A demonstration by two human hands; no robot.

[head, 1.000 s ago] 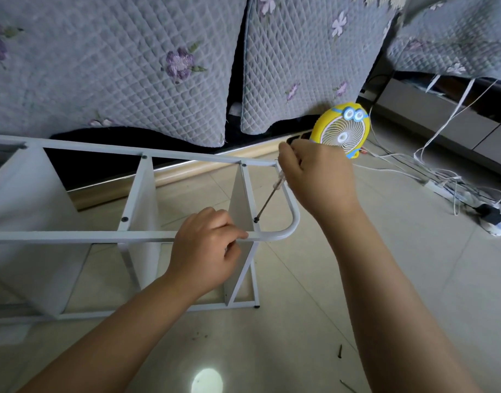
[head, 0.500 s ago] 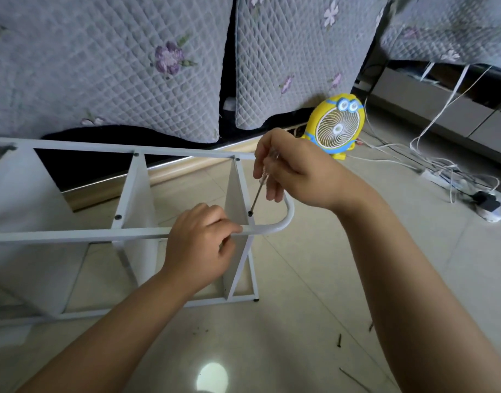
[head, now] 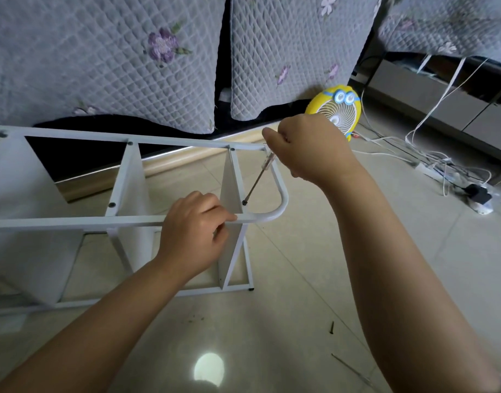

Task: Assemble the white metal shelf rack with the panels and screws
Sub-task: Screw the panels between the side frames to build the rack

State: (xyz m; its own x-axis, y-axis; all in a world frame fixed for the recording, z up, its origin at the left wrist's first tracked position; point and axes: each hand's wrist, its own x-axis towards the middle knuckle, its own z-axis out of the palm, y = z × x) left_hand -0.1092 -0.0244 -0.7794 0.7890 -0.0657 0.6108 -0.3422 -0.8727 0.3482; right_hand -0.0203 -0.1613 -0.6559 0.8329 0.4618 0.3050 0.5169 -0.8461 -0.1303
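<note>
Low in my view, right of centre, a loose dark screw (head: 332,327) lies on the tiled floor (head: 300,279). Just above centre, my left hand (head: 192,234) curls its fingers round the near rail of the white metal shelf rack (head: 73,222), which lies on its side across the left half of the frame. Just right of that hand, the screwdriver (head: 258,177) slants down to a black screw (head: 244,203) at the near edge of the rightmost panel (head: 229,180). My right hand (head: 309,148), above and to the right, is closed round the screwdriver's handle. Behind it stands a yellow cartoon desk fan (head: 337,109). A white power strip (head: 431,171) with cables lies at the right. Grey quilted flowered cushions (head: 101,58) fill the top.
</note>
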